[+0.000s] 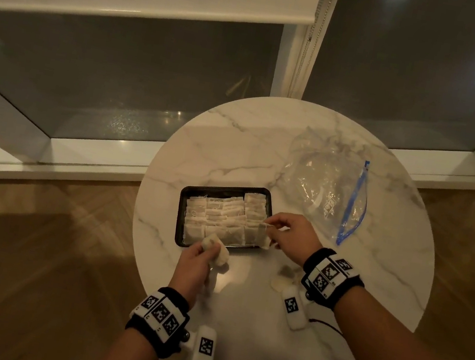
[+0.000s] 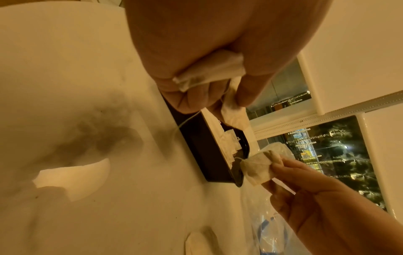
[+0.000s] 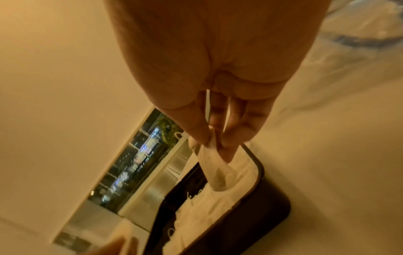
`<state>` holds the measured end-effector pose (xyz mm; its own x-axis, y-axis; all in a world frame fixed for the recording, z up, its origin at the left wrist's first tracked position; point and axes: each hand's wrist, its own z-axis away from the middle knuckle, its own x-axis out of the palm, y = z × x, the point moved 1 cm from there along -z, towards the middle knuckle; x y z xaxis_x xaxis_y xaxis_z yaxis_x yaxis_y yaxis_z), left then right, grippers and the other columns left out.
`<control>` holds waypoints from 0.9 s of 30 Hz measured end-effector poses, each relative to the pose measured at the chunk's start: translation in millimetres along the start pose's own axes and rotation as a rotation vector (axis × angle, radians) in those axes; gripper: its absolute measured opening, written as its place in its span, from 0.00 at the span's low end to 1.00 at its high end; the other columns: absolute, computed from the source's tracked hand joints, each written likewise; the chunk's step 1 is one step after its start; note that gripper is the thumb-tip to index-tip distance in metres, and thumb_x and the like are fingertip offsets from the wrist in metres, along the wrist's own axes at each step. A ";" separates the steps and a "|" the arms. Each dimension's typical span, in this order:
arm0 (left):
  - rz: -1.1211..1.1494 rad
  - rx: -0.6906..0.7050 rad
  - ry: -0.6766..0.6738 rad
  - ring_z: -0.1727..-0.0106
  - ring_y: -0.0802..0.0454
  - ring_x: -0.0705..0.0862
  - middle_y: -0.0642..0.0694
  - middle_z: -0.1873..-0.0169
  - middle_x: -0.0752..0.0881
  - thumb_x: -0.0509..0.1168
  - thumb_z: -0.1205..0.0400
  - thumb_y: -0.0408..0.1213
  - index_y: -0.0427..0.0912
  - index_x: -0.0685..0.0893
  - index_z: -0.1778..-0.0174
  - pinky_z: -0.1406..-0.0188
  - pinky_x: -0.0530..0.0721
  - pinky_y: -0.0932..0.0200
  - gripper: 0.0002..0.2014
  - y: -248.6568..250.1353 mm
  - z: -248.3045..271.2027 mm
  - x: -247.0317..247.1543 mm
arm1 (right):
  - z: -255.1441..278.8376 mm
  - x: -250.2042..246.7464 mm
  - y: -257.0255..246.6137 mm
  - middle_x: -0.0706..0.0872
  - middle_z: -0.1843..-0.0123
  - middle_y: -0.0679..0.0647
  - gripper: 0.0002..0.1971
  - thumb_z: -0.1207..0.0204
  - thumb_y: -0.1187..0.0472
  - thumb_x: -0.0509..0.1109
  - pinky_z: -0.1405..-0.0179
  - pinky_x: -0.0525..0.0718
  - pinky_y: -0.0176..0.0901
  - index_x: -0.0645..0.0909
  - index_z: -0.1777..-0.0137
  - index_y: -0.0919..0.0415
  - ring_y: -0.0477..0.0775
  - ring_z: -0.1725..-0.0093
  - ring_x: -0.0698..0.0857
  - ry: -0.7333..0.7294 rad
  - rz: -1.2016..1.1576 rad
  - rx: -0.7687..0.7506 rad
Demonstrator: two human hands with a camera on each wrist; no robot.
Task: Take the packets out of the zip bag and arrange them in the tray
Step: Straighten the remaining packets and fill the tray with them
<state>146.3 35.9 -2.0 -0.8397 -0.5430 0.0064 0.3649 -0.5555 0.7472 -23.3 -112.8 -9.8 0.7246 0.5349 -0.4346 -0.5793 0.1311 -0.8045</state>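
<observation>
A black tray [image 1: 179,220] on the round marble table holds several pale tea-bag packets [image 1: 224,218] laid in rows. My right hand [image 1: 269,228] pinches one packet [image 3: 214,170] by its top, hanging over the tray's near right corner. At the tray's near left edge my left hand [image 1: 207,248] grips a small bunch of packets [image 2: 210,69], one of which dangles below the fingers. The clear zip bag [image 1: 326,181] with a blue zip strip lies crumpled to the right of the tray, apart from both hands. I cannot tell what is in it.
One loose packet [image 1: 281,277] lies on the marble table [image 1: 235,148] by my right wrist. The table's round edge runs close behind the tray and the bag. Beyond it are a window sill and wooden floor.
</observation>
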 end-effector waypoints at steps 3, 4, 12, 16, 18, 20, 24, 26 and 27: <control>0.022 0.019 -0.003 0.83 0.65 0.77 0.48 0.72 0.79 0.61 0.12 0.35 0.33 0.84 0.42 0.83 0.73 0.71 0.11 1.3 4.0 -5.5 | -16.5 3.4 -3.2 0.88 0.58 0.42 0.05 0.25 0.55 0.74 0.59 0.79 0.34 0.90 0.52 0.47 0.44 0.58 0.86 -0.002 0.285 -0.050; 0.026 0.019 -0.002 0.84 0.66 0.77 0.48 0.72 0.79 0.61 0.12 0.35 0.33 0.84 0.42 0.83 0.73 0.71 0.11 0.8 4.5 -8.0 | -19.6 5.3 -4.5 0.88 0.58 0.42 0.05 0.26 0.54 0.74 0.59 0.79 0.34 0.90 0.52 0.47 0.44 0.57 0.86 -0.022 0.329 -0.050; 0.070 -0.003 0.039 0.83 0.66 0.77 0.48 0.71 0.79 0.62 0.12 0.37 0.34 0.84 0.41 0.83 0.73 0.71 0.11 -7.1 7.9 -33.8 | -30.7 16.8 -9.8 0.88 0.58 0.46 0.06 0.28 0.61 0.73 0.55 0.86 0.39 0.88 0.56 0.47 0.47 0.57 0.86 -0.121 0.505 0.015; 0.058 -0.014 0.050 0.84 0.65 0.76 0.54 0.78 0.79 0.62 0.12 0.38 0.37 0.84 0.42 0.83 0.70 0.68 0.10 -9.0 10.4 -43.2 | -33.5 22.6 -8.2 0.87 0.59 0.48 0.10 0.28 0.64 0.72 0.64 0.80 0.35 0.84 0.60 0.46 0.47 0.59 0.86 -0.171 0.552 0.033; 0.048 -0.017 0.052 0.84 0.65 0.75 0.56 0.82 0.80 0.61 0.12 0.39 0.37 0.84 0.44 0.84 0.68 0.66 0.10 -9.3 11.0 -47.2 | -34.3 24.6 -8.3 0.87 0.59 0.48 0.08 0.28 0.64 0.72 0.62 0.81 0.36 0.84 0.59 0.47 0.48 0.58 0.86 -0.173 0.569 0.042; 0.039 -0.009 0.048 0.85 0.64 0.74 0.56 0.83 0.79 0.61 0.12 0.40 0.37 0.84 0.46 0.84 0.67 0.66 0.10 -9.1 11.9 -50.1 | -33.6 26.0 -9.3 0.87 0.57 0.48 0.04 0.27 0.60 0.72 0.57 0.85 0.41 0.86 0.56 0.49 0.49 0.56 0.86 -0.167 0.634 0.030; 0.032 -0.005 0.048 0.83 0.65 0.76 0.51 0.74 0.79 0.61 0.12 0.40 0.38 0.84 0.46 0.82 0.71 0.67 0.10 -10.7 10.1 -54.6 | -32.9 29.6 -15.5 0.87 0.57 0.50 0.05 0.25 0.56 0.71 0.54 0.87 0.45 0.88 0.56 0.53 0.51 0.57 0.86 -0.112 0.793 -0.038; 0.029 -0.008 0.041 0.82 0.66 0.77 0.50 0.72 0.80 0.62 0.12 0.40 0.38 0.85 0.44 0.80 0.71 0.66 0.10 -12.1 8.9 -55.4 | -33.3 31.8 -17.2 0.88 0.59 0.52 0.06 0.25 0.58 0.71 0.58 0.86 0.43 0.88 0.59 0.58 0.52 0.60 0.85 -0.077 0.820 -0.037; 0.026 -0.008 0.038 0.82 0.66 0.77 0.50 0.71 0.80 0.62 0.12 0.40 0.38 0.85 0.44 0.79 0.71 0.65 0.11 -12.8 8.2 -55.8 | -33.9 32.7 -17.1 0.88 0.60 0.54 0.07 0.26 0.59 0.71 0.59 0.85 0.42 0.88 0.59 0.60 0.52 0.61 0.85 -0.065 0.822 -0.032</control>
<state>185.2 78.5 -6.4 -0.8141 -0.5808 -0.0002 0.3895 -0.5462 0.7416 23.0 -125.9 -24.0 0.0501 0.4970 -0.8663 -0.9038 -0.3466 -0.2511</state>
